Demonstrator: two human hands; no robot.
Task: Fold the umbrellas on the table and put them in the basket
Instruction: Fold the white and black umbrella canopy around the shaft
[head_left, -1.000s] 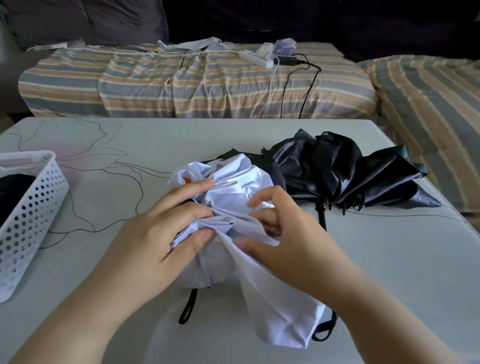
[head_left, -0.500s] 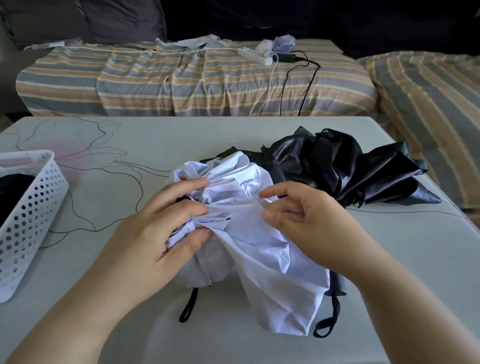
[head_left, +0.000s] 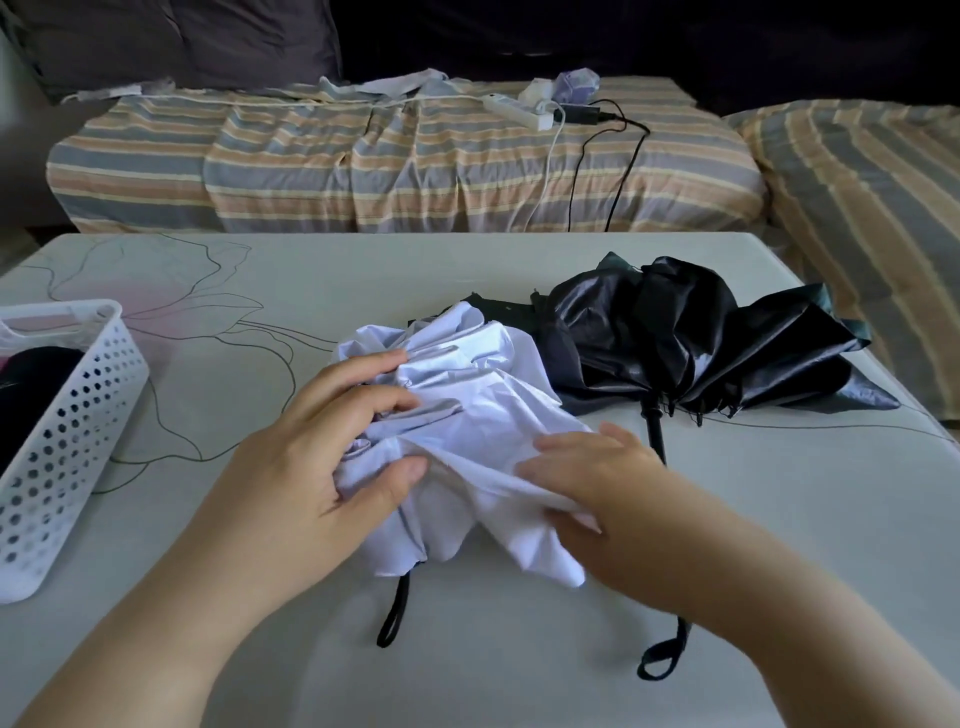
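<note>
Your two bare hands work a white umbrella (head_left: 467, 410) lying crumpled in the middle of the table (head_left: 727, 597), near you. Your left hand (head_left: 317, 462) grips the left side of its bunched cloth: the fingers curl over the folds from above and the thumb presses in from below. Your right hand (head_left: 597, 473) lies on a flap of the white cloth to the right, fingers fairly straight and pointing left, with the thumb tucked under the flap's edge so the cloth is pinched between thumb and fingers. A black wrist strap (head_left: 393, 613) trails out from under the white cloth toward you.

Just beyond and to the right, touching the white one, a black umbrella (head_left: 701, 338) lies half collapsed, its shiny canopy spread in loose folds. Its black shaft runs toward you under your right forearm, ending in a dark loop (head_left: 662, 657).

At the far left edge of the table stands a white perforated basket (head_left: 67, 441), well apart from both umbrellas, with something dark inside it.

Beyond the table is a sofa (head_left: 405, 171) under a striped cover, with a white power strip (head_left: 519, 111) and cables on it.
</note>
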